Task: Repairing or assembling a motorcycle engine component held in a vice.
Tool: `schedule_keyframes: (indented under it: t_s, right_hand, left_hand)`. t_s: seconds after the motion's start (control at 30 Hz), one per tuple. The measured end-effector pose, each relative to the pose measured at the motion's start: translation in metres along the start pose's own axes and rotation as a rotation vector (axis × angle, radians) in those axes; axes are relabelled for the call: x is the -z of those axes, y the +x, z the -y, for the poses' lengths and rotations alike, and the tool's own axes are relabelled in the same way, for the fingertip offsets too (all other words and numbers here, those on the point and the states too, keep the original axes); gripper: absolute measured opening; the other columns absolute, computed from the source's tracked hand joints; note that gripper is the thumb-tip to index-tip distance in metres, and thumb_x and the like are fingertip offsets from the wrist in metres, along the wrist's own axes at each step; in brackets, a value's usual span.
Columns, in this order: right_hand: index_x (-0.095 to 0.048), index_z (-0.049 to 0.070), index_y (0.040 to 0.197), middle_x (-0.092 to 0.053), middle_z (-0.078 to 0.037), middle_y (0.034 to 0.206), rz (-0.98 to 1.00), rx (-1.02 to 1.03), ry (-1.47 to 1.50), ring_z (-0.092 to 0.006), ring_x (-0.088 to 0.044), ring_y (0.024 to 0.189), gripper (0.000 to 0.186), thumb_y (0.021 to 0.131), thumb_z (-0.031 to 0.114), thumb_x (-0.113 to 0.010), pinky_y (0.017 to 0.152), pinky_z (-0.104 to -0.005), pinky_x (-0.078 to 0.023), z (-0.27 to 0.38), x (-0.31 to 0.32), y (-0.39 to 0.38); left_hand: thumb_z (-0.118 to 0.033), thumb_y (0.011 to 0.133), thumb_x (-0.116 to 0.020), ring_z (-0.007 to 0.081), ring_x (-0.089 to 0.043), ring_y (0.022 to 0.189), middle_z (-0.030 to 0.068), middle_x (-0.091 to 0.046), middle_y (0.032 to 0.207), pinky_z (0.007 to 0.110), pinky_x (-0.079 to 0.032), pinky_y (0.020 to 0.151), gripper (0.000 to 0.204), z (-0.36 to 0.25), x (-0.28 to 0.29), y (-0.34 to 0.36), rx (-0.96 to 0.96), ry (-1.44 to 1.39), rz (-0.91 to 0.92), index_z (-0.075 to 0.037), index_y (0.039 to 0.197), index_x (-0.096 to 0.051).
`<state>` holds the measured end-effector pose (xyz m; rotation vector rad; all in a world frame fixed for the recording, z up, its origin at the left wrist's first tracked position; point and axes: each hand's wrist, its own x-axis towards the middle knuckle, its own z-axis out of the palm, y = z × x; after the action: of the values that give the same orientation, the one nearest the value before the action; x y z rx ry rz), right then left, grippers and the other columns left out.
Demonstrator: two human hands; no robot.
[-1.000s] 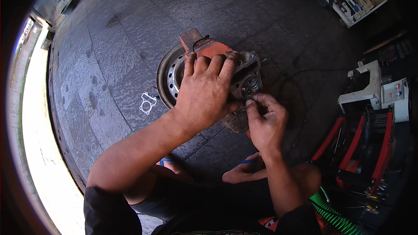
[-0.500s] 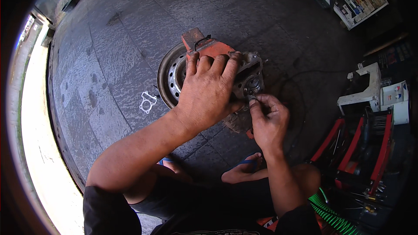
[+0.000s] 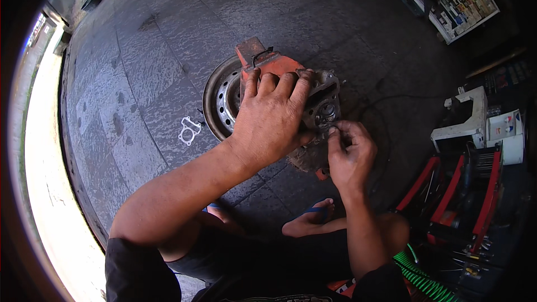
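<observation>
My left hand [image 3: 273, 117] is wrapped over a grey metal cylinder head [image 3: 331, 90], fingers on its far side and thumb low on its near side. A round chamber shows on the head's upper face. At the near right edge of that chamber, the thumb and forefinger of my right hand [image 3: 353, 154] pinch together. What lies between those fingertips is too small and dark to make out. Behind my left hand is a worn orange metal block [image 3: 277, 65], beside a steel wheel rim [image 3: 215, 84] with a ring of holes.
A thin silver gasket [image 3: 189, 131] lies on the dark tiled floor [image 3: 151, 78] left of the rim. Red-edged tool trays [image 3: 442, 190], a white metal frame [image 3: 463, 113] and a green coiled hose [image 3: 422, 277] stand at the right. My sandalled feet [image 3: 313, 216] are close below the work.
My right hand has shifted slightly right and turned a little at the chamber's edge, its fingertips still together. My left hand keeps its hold on the cylinder head.
</observation>
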<state>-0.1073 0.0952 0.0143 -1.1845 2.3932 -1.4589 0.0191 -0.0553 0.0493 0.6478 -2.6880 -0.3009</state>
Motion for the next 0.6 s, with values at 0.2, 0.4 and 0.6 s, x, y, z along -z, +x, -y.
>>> schedule_keyframes:
  t_s: [0.2, 0.4, 0.6]
  right_hand:
    - [-0.075, -0.001, 0.101, -0.071, -0.016, 0.094, 0.007, 0.102, -0.101, -0.0347, -0.074, 0.084, 0.013, 0.088, -0.002, -0.072, 0.074, -0.0415, -0.058, 0.001, 0.003, 0.003]
    - [-0.075, 0.0, 0.103, -0.07, -0.016, 0.094, 0.047, 0.187, -0.188, -0.0375, -0.072, 0.084, 0.014, 0.089, 0.0, -0.072, 0.073, -0.0439, -0.057, 0.002, 0.009, 0.007]
    - [-0.074, 0.001, 0.103, -0.067, -0.014, 0.094, 0.047, 0.323, -0.202, -0.038, -0.07, 0.084, 0.013, 0.09, 0.0, -0.072, 0.074, -0.0459, -0.056, 0.001, 0.003, 0.002]
  left_hand:
    - [-0.04, 0.066, -0.098, 0.0413, -0.057, 0.133, 0.017, -0.062, 0.133, 0.064, -0.035, 0.123, 0.109, 0.0, 0.0, 0.0, 0.011, -0.016, 0.017, -0.006, 0.155, -0.046]
    - [-0.041, 0.066, -0.099, 0.041, -0.056, 0.135, 0.0166, -0.062, 0.133, 0.064, -0.034, 0.124, 0.112, 0.0, 0.001, 0.0, 0.011, -0.029, 0.008, -0.006, 0.158, -0.044]
    - [-0.041, 0.066, -0.099, 0.0403, -0.056, 0.136, 0.016, -0.062, 0.134, 0.063, -0.033, 0.125, 0.112, 0.0, 0.0, -0.001, 0.016, -0.04, 0.008, -0.007, 0.158, -0.044]
